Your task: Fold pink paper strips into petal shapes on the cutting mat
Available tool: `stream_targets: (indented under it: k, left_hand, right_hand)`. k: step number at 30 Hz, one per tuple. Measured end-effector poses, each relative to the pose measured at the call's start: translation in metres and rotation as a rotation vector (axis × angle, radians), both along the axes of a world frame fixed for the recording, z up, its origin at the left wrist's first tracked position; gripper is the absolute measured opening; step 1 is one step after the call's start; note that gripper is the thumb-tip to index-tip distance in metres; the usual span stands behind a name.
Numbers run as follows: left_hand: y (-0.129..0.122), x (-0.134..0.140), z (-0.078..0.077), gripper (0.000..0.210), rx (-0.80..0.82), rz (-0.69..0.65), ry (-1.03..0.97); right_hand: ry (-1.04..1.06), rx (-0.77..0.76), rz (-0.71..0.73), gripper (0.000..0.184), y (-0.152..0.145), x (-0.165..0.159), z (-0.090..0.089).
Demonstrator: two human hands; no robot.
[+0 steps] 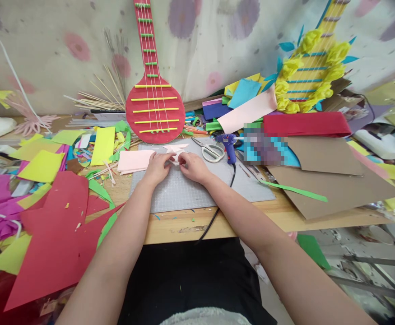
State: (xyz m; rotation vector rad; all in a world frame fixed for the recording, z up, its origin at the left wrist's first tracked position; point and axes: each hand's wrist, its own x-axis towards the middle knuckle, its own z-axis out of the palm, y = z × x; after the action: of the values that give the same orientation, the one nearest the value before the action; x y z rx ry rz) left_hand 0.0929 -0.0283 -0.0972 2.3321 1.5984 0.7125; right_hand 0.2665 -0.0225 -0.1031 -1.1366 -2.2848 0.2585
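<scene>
My left hand and my right hand come together over the grey cutting mat. Between their bent fingertips is a small piece of pale pink paper, pinched from both sides; its exact shape is mostly hidden. Just beyond the fingers lie pale pink paper scraps. A stack of pale pink paper sits beside my left hand. To the right of my right hand are white-handled scissors and a blue hot glue gun, its cord running toward the table's front edge.
A red paper lute-like instrument leans on the wall behind the mat; a yellow one with paper flowers stands at the right. Red paper overhangs the table at left. Brown cardboard lies at right, near a green strip.
</scene>
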Motion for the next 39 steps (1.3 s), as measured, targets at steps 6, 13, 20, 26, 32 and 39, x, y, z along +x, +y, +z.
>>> stream_targets:
  k: [6,13,20,26,32,39]
  left_hand:
    - [0.000,0.000,0.001,0.034,-0.005,0.001,0.007]
    - [-0.001,0.007,0.001,0.028,-0.036,0.096,-0.033]
    - [0.002,0.016,-0.001,0.026,-0.032,0.192,-0.047]
    - [0.003,0.019,-0.003,0.031,-0.019,0.219,-0.021]
    - [0.003,0.023,0.001,0.035,-0.016,0.216,0.009]
    - [0.002,0.023,0.001,0.031,-0.011,0.214,0.007]
  right_hand:
    - [0.189,-0.132,0.083,0.030,0.002,0.009,0.001]
    - [0.293,-0.275,0.047,0.034,0.006,0.007,-0.005]
    - [0.317,-0.290,-0.032,0.028,0.006,0.001,-0.006]
    - [0.232,-0.220,-0.067,0.026,0.007,-0.001,-0.010]
    - [0.225,-0.254,-0.104,0.017,0.009,-0.004,-0.010]
    - [0.152,-0.230,-0.114,0.024,0.007,-0.006,-0.008]
